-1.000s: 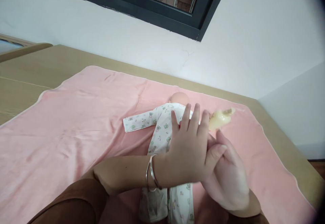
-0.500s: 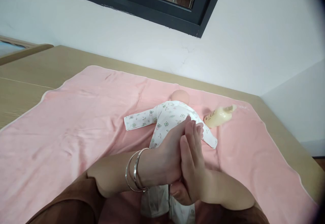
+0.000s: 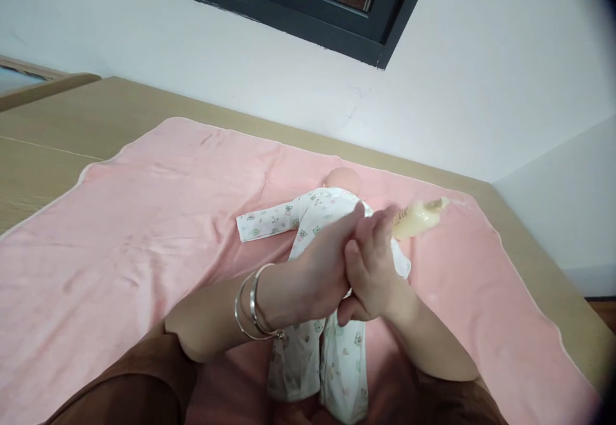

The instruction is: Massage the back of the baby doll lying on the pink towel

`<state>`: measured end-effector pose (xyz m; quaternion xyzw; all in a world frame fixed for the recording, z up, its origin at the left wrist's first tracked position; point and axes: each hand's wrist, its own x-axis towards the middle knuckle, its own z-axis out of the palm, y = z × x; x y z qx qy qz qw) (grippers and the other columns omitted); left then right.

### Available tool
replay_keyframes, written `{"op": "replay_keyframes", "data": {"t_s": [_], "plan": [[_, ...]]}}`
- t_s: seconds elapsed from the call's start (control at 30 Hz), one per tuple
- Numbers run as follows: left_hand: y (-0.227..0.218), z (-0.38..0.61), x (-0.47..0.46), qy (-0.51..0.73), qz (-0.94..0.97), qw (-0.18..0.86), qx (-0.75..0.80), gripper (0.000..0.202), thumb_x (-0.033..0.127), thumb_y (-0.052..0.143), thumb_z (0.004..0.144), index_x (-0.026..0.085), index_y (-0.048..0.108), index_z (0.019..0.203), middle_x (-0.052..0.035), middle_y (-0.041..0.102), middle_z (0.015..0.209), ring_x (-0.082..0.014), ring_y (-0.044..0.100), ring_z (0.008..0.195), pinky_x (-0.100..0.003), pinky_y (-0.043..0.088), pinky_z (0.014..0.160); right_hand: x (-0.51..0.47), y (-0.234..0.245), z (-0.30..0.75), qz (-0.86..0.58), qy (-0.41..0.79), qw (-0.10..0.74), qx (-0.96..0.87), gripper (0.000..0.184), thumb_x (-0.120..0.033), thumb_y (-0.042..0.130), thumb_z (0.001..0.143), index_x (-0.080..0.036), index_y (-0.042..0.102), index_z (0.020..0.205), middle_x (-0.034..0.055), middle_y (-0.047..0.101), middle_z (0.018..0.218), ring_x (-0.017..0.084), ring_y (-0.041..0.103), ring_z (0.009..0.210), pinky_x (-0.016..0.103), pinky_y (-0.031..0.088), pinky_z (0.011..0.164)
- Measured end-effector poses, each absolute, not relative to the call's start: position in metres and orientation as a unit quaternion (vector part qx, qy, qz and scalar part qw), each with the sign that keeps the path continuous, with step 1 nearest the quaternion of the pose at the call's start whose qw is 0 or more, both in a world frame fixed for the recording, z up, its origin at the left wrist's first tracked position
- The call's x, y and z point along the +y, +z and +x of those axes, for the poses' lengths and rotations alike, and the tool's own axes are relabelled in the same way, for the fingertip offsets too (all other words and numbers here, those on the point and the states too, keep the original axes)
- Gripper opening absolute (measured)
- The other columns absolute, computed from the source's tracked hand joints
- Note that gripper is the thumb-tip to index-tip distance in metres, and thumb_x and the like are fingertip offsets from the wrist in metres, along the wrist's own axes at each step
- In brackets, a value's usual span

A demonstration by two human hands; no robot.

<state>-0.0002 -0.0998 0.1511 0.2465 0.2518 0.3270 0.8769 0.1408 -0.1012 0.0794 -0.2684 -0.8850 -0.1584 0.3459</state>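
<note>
My left hand [image 3: 312, 277] and my right hand [image 3: 378, 271] are pressed palm to palm, fingers stretched out and pointing away from me. Nothing shows between them, though the palms are hidden. Two silver bangles [image 3: 255, 303] circle my left wrist. Beneath the hands lies a baby doll [image 3: 312, 210] in white clothes with a small print, its bald head toward the wall and its legs toward me. My hands and forearms cover part of its body. Just beyond my right fingertips, a pale yellow pump bottle [image 3: 418, 219] lies on its side.
A pink blanket [image 3: 158, 219] spreads under the doll and bottle, over a wooden table [image 3: 52, 130]. Behind the table rises a white wall [image 3: 231, 72] with a dark-framed window [image 3: 289, 11]. A wooden-edged object [image 3: 52, 85] stands at the far left.
My hands have slid against each other, the right turning and shifting up a little. The right fingers now overlap the bottle's base in view. Doll and bottle stay put.
</note>
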Motion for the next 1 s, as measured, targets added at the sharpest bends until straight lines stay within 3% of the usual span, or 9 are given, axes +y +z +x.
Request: {"op": "replay_keyframes", "data": {"t_s": [0.1, 0.27, 0.43, 0.53, 0.6, 0.7, 0.8, 0.93, 1.0], "plan": [[0.169, -0.017, -0.085, 0.308, 0.223, 0.876, 0.297, 0.059, 0.056, 0.032, 0.104, 0.015, 0.066, 0.129, -0.0139, 0.075, 0.120, -0.0293, 0.061, 0.134, -0.048, 0.038, 0.122, -0.107, 0.081, 0.132, -0.261, -0.139, 0.300, -0.907, 0.108, -0.082, 0.029, 0.094, -0.011, -0.005, 0.167, 0.0165, 0.027, 0.171, 0.031, -0.005, 0.161, 0.063, 0.001, 0.130], [0.158, -0.021, -0.060, 0.412, 0.343, 0.791, 0.294, 0.058, 0.051, 0.027, 0.106, 0.015, 0.072, 0.117, -0.0168, 0.076, 0.116, -0.0316, 0.069, 0.121, -0.050, 0.052, 0.108, -0.102, 0.090, 0.138, -0.314, -0.111, 0.244, -0.911, 0.085, -0.073, 0.021, 0.101, -0.016, 0.035, 0.161, 0.0120, 0.039, 0.166, 0.033, 0.015, 0.161, 0.064, 0.000, 0.129], [0.100, 0.012, -0.009, 0.626, 0.480, 0.510, 0.343, 0.036, 0.040, 0.040, 0.106, 0.020, 0.067, 0.117, -0.0089, 0.072, 0.129, -0.0221, 0.063, 0.129, -0.039, 0.047, 0.114, -0.062, 0.082, 0.160, -0.406, -0.086, 0.229, -0.880, 0.050, -0.050, 0.032, 0.106, -0.029, 0.070, 0.131, 0.0027, 0.053, 0.158, 0.030, 0.036, 0.154, 0.064, 0.002, 0.129], [0.060, 0.030, 0.016, 0.615, 0.493, 0.453, 0.417, 0.025, 0.030, 0.044, 0.102, 0.020, 0.067, 0.100, -0.0080, 0.074, 0.112, -0.0201, 0.068, 0.114, -0.034, 0.051, 0.103, -0.036, 0.063, 0.166, -0.477, -0.048, 0.221, -0.849, 0.044, -0.038, 0.035, 0.107, -0.024, 0.072, 0.126, 0.0077, 0.063, 0.147, 0.026, 0.052, 0.142, 0.058, 0.013, 0.130], [0.042, 0.035, 0.023, 0.603, 0.483, 0.433, 0.465, 0.020, 0.024, 0.046, 0.098, 0.021, 0.064, 0.089, -0.0048, 0.073, 0.096, -0.0193, 0.069, 0.099, -0.032, 0.052, 0.093, -0.022, 0.051, 0.169, -0.493, -0.013, 0.209, -0.844, 0.041, -0.035, 0.040, 0.106, -0.022, 0.073, 0.126, 0.0095, 0.066, 0.144, 0.026, 0.054, 0.140, 0.054, 0.022, 0.128], [0.032, 0.037, 0.022, 0.607, 0.510, 0.405, 0.456, 0.018, 0.022, 0.048, 0.096, 0.022, 0.062, 0.086, -0.0012, 0.069, 0.087, -0.0177, 0.066, 0.090, -0.029, 0.051, 0.085, -0.010, 0.043, 0.172, -0.492, 0.049, 0.190, -0.848, 0.042, -0.031, 0.044, 0.103, -0.021, 0.067, 0.137, 0.0090, 0.058, 0.152, 0.024, 0.045, 0.148, 0.050, 0.029, 0.126], [0.033, 0.038, 0.017, 0.601, 0.514, 0.399, 0.464, 0.021, 0.022, 0.047, 0.096, 0.023, 0.058, 0.078, 0.0002, 0.065, 0.079, -0.0171, 0.062, 0.083, -0.028, 0.049, 0.079, -0.014, 0.046, 0.167, -0.522, 0.076, 0.150, -0.836, 0.050, -0.031, 0.038, 0.105, -0.017, 0.055, 0.150, 0.0105, 0.046, 0.162, 0.025, 0.036, 0.154, 0.049, 0.027, 0.127], [0.030, 0.037, 0.018, 0.585, 0.525, 0.383, 0.486, 0.024, 0.023, 0.047, 0.096, 0.023, 0.056, 0.074, 0.0007, 0.062, 0.075, -0.0176, 0.060, 0.080, -0.029, 0.047, 0.076, -0.038, 0.049, 0.145, -0.612, 0.019, 0.078, -0.786, 0.061, -0.030, 0.037, 0.104, -0.001, 0.040, 0.157, 0.0223, 0.032, 0.167, 0.035, 0.027, 0.157, 0.051, 0.025, 0.128], [0.025, 0.036, 0.020, 0.572, 0.533, 0.378, 0.497, 0.024, 0.024, 0.048, 0.094, 0.023, 0.056, 0.072, 0.0011, 0.062, 0.073, -0.0179, 0.059, 0.078, -0.029, 0.046, 0.074, -0.047, 0.047, 0.136, -0.607, -0.002, 0.065, -0.792, 0.063, -0.030, 0.038, 0.103, 0.000, 0.036, 0.159, 0.0229, 0.030, 0.168, 0.038, 0.023, 0.158, 0.053, 0.022, 0.128]]}}
